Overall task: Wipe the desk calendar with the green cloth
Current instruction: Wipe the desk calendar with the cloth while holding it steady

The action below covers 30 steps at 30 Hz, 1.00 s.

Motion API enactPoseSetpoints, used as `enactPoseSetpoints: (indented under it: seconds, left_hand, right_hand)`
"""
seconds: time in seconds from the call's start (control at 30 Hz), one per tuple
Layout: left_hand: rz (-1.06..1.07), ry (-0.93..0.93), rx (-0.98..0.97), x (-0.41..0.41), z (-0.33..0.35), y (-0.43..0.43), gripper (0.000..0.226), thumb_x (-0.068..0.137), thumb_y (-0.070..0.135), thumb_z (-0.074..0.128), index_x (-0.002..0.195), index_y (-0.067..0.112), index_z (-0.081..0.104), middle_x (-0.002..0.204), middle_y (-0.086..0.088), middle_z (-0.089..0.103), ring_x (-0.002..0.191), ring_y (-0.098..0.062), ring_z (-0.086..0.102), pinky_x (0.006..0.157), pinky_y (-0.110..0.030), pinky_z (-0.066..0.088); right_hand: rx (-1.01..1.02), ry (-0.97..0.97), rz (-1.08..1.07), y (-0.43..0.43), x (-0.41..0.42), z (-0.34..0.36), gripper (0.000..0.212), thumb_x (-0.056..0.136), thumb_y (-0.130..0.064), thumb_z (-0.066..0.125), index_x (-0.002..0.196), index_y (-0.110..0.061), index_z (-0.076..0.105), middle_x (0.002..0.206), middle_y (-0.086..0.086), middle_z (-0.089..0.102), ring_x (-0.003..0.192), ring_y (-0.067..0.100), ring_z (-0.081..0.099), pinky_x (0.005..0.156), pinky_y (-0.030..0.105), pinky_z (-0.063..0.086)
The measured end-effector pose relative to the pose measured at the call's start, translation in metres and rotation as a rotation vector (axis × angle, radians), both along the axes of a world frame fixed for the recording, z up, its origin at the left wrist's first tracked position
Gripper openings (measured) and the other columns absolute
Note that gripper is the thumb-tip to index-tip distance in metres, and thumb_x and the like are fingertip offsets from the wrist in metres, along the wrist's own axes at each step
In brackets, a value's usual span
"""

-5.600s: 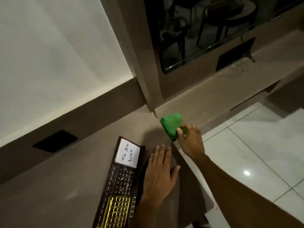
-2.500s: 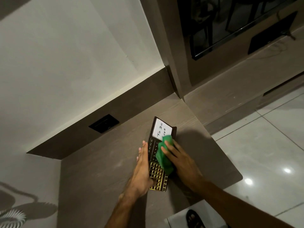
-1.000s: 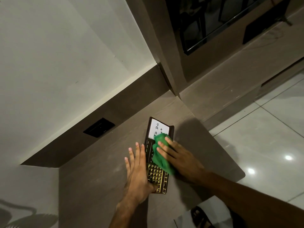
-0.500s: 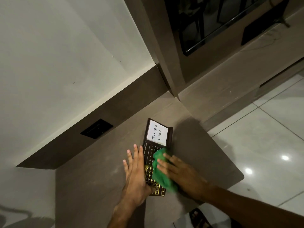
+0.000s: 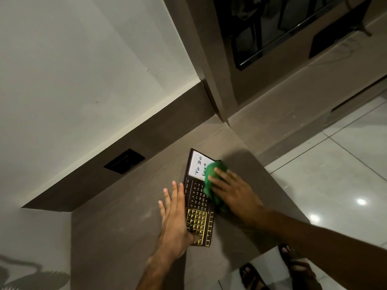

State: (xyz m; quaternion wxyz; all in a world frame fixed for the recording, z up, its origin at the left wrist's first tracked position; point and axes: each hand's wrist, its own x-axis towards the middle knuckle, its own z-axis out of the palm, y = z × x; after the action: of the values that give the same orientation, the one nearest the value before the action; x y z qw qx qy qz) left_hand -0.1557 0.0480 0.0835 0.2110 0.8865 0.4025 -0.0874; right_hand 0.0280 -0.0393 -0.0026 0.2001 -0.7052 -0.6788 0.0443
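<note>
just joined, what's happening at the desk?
A person is wiping a desk calendar that lies flat on the brown desk. The right hand presses a green cloth onto its upper right part, overlapping the edge of the white "To Do List" card. The left hand lies flat along the calendar's left edge, steadying it.

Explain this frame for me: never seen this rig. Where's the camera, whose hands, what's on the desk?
There is no robot here. A person wears one wide-angle camera on the head, looking down at their own bare hands. On the brown desk lies a dark desk calendar with a white "To Do List" panel. The left hand lies flat along its left edge, steadying it. The right hand presses a green cloth onto the calendar's upper right part, wiping. Sandalled feet show on the tiled floor below.
</note>
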Motion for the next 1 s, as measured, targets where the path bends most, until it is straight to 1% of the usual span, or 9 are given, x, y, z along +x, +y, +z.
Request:
enactPoseSetpoints:
  seconds: [0.1,0.23,0.37,0.5,0.6,0.67,0.73,0.87,1.0]
  left_hand:
    - [0.010,0.014,0.010,0.000,0.000,0.000,0.147,0.057,0.036,0.089,0.145,0.032,-0.028,0.157,0.006,-0.031,0.141,-0.017,-0.036,0.118,-0.052,-0.017]
    - [0.016,0.008,-0.003,0.001,0.001,-0.001,0.145,0.057,0.036,0.089,0.146,0.033,-0.026,0.157,0.007,-0.030,0.142,-0.018,-0.034,0.118,-0.053,-0.017]
    - [0.017,0.003,0.008,0.001,0.001,-0.001,0.146,0.056,0.035,0.089,0.146,0.033,-0.026,0.157,0.008,-0.030,0.142,-0.018,-0.034,0.117,-0.051,-0.019]
    - [0.024,-0.002,0.009,0.001,0.000,-0.002,0.147,0.055,0.032,0.090,0.145,0.031,-0.026,0.157,0.006,-0.030,0.142,-0.020,-0.033,0.118,-0.050,-0.018]
    - [0.022,-0.006,0.003,0.001,0.000,-0.001,0.148,0.055,0.033,0.091,0.141,0.034,-0.029,0.157,0.005,-0.031,0.142,-0.020,-0.034,0.118,-0.048,-0.019]
    - [0.022,-0.024,-0.006,0.001,0.000,-0.001,0.148,0.054,0.033,0.091,0.142,0.034,-0.029,0.157,0.006,-0.030,0.142,-0.019,-0.034,0.117,-0.048,-0.020]
    - [0.016,-0.018,-0.005,0.002,0.001,-0.001,0.148,0.055,0.033,0.090,0.145,0.032,-0.027,0.157,0.007,-0.030,0.142,-0.018,-0.034,0.117,-0.048,-0.020]
    - [0.014,-0.008,-0.013,0.001,0.002,0.000,0.146,0.055,0.034,0.089,0.147,0.031,-0.025,0.156,0.008,-0.030,0.142,-0.018,-0.033,0.117,-0.049,-0.020]
    - [0.019,-0.033,-0.006,0.001,0.000,0.000,0.145,0.056,0.030,0.090,0.145,0.031,-0.025,0.156,0.007,-0.030,0.142,-0.018,-0.033,0.116,-0.047,-0.021]
  right_hand:
    - [-0.051,-0.034,0.117,-0.015,-0.023,-0.003,0.063,0.068,-0.042,0.080,0.124,-0.019,0.063,0.141,0.007,0.050,0.138,0.032,0.034,0.110,0.048,0.029]
    - [-0.081,-0.033,-0.166,0.018,0.012,0.011,0.061,0.059,-0.031,0.088,0.116,-0.019,0.068,0.140,0.014,0.049,0.136,0.035,0.036,0.108,0.048,0.029]
    - [-0.129,-0.010,-0.372,0.039,0.030,0.013,0.072,0.072,-0.027,0.082,0.136,-0.014,0.052,0.149,0.018,0.035,0.142,0.037,0.022,0.111,0.050,0.026]
    - [-0.117,0.065,-0.184,0.000,-0.031,0.003,0.073,0.051,-0.027,0.092,0.118,-0.015,0.067,0.139,0.015,0.053,0.135,0.034,0.038,0.107,0.051,0.029]
    - [-0.098,0.077,0.031,-0.040,-0.076,-0.005,0.064,0.058,-0.033,0.087,0.118,-0.018,0.067,0.137,0.010,0.055,0.137,0.030,0.031,0.108,0.050,0.032]
    - [-0.062,0.093,-0.050,-0.030,-0.057,-0.004,0.065,0.059,-0.029,0.088,0.119,-0.016,0.067,0.137,0.012,0.055,0.137,0.031,0.032,0.102,0.051,0.042]
    - [-0.029,0.112,-0.272,0.003,-0.018,0.003,0.074,0.061,-0.021,0.088,0.128,-0.012,0.060,0.144,0.017,0.046,0.139,0.034,0.031,0.104,0.049,0.039]
    - [-0.152,0.051,-0.430,0.053,0.021,0.016,0.087,0.080,-0.023,0.074,0.150,-0.010,0.025,0.159,0.019,0.006,0.146,0.036,-0.004,0.116,0.050,0.015]
    - [-0.135,0.087,-0.336,0.011,-0.038,0.002,0.075,0.085,-0.016,0.061,0.150,-0.009,0.024,0.160,0.016,0.006,0.146,0.034,-0.004,0.116,0.051,0.012]
